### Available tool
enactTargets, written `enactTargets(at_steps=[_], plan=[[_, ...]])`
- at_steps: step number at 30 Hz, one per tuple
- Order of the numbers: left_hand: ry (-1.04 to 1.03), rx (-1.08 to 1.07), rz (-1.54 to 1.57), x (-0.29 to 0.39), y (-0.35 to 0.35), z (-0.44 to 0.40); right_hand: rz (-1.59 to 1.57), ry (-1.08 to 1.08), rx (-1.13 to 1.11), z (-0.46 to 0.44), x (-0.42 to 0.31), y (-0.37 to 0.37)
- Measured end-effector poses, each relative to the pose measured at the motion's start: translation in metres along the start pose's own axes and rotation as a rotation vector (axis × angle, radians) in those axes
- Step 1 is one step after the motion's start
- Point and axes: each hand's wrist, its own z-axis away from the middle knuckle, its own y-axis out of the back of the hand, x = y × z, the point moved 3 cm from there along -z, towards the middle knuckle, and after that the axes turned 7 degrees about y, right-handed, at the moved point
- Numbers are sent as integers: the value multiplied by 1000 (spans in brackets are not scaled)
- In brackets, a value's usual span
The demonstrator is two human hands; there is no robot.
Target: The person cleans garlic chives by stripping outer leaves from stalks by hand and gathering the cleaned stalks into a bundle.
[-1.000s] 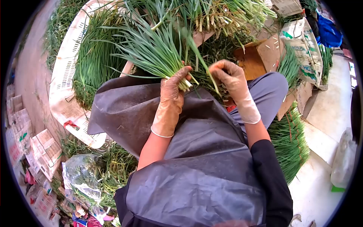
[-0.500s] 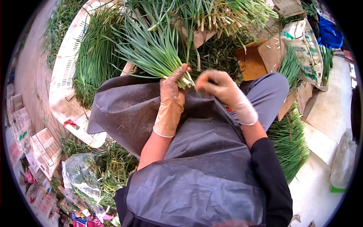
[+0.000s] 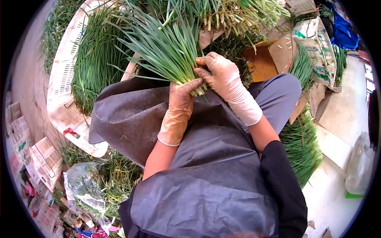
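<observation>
My left hand (image 3: 181, 99), in a soiled pale glove, is closed round the cut stem ends of a bunch of chives (image 3: 170, 55). The green leaves fan out up and to the left, and the pale ends show by my thumb. My right hand (image 3: 216, 69), also gloved, pinches at the right edge of this bunch, just above the left thumb. Its fingertips touch the stalks; exactly which stalks they grip is partly hidden. A dark apron (image 3: 198, 158) covers my lap beneath both hands.
A white plastic basket (image 3: 59, 89) with chives (image 3: 95, 59) stands to the left. More cut chives (image 3: 238, 16) lie ahead. A cardboard box (image 3: 283, 53) is at the upper right, banded chives (image 3: 301, 146) by my right knee. A plastic bag (image 3: 83, 184) lies lower left.
My right hand has moved up and left from beside the stem ends to the bunch's right edge. My left thumb now lies lower across the stems, and the bunch looks wider.
</observation>
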Motion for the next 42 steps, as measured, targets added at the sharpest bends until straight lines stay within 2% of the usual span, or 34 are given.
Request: enactTargets(at_steps=[4, 6, 7, 9, 11, 12, 13, 15, 16, 17, 18, 20, 21, 23, 25, 27, 28, 29, 32, 33, 35, 36, 38, 39, 40, 41, 42], plan=[[35, -2, 11, -4, 4, -3, 68, 52, 53, 1, 3, -3], [71, 22, 9, -2, 6, -3, -592, -246, 16, 2, 13, -3], [67, 28, 8, 0, 5, -3, -598, -243, 13, 2, 15, 9], [56, 40, 37, 3, -1, -2, -1527, -381, -29, 9, 23, 42], [60, 74, 48, 0, 0, -5, -1540, -218, -261, 14, 36, 60], [108, 123, 76, -5, 5, -7, -1001, -433, -405, 18, 43, 58], [153, 173, 105, -8, 8, -8, -414, -95, -342, 24, 66, 37], [162, 265, 94, -11, 9, -7, 582, 66, -115, -11, 52, 31], [175, 258, 86, -13, 10, -8, 142, -78, -59, -29, 33, 27], [178, 256, 83, -14, 12, -9, 1, -73, -8, -49, 23, 13], [167, 253, 82, -13, 12, -11, 306, 97, -11, -73, 3, 6], [153, 266, 67, -13, 12, -9, 558, 178, -96, -119, 17, -50], [143, 260, 65, -12, 13, -9, 634, 329, -59, -135, 32, -73], [174, 245, 68, -11, 16, -8, 765, 157, -445, -169, 32, -71], [157, 264, 87, -5, 15, -12, 572, -149, -339, -197, 0, 1], [162, 325, 112, -8, 17, -7, 55, 208, 518, -194, -10, 80], [171, 315, 175, -9, 16, -8, -30, 152, 691, -189, -13, 107], [171, 306, 175, -9, 14, -9, -529, 289, 847, -182, -11, 126], [215, 373, 253, -9, 18, -11, -450, 367, 1107, -146, 12, 185], [214, 401, 273, -11, 23, -12, -411, 348, 1149, -130, 23, 199], [220, 411, 322, -9, 24, -11, -536, 113, 1104, -106, 92, 236], [218, 411, 316, -8, 24, -11, -538, 113, 1111, -98, 93, 227], [205, 337, 379, -6, 21, -11, -580, -103, 991, -80, 78, 188], [203, 330, 374, -4, 19, -13, -343, -194, 742, -64, 52, 155], [208, 208, 414, -3, 14, -15, -191, -253, 637, -45, 36, 115], [214, 91, 455, -4, 10, -14, -667, -383, 587, -29, 29, 70], [183, 42, 432, -3, 3, -13, -1027, -485, 380, 5, 11, 9]])
